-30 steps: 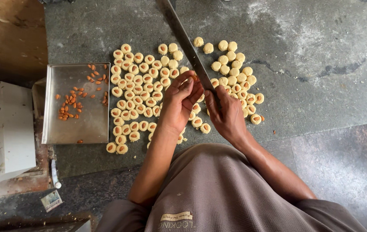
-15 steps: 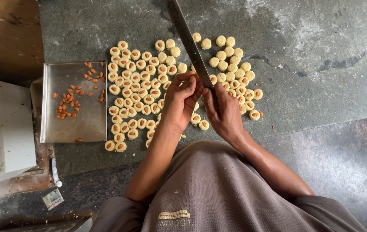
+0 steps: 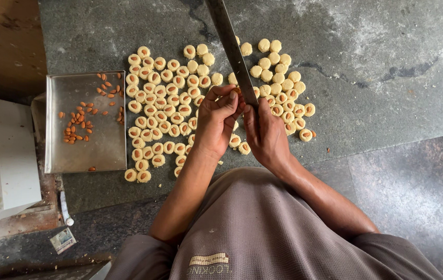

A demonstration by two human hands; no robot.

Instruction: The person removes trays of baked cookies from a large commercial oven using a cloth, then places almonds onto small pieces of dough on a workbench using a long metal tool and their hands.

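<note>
The right hand (image 3: 265, 136) closes its fingers around the handle of a long knife (image 3: 230, 49), whose blade points toward twelve o'clock over the stone bench (image 3: 377, 78). The left hand (image 3: 216, 122) pinches a small almond piece (image 3: 237, 91) against the edge. Splitting it cleanly probably calls for a steady blade and fingertips kept clear. Pale dough rounds (image 3: 159, 103) lie around both hands; a steel tray (image 3: 71, 150) of almonds (image 3: 79, 122) sits at nine o'clock.

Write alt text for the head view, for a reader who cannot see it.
Seen from above, a person's left hand and right hand meet at a long knife blade over a dark stone slab covered with small round dough pieces, many topped with a nut. A steel tray of loose nuts sits to the left.
</note>
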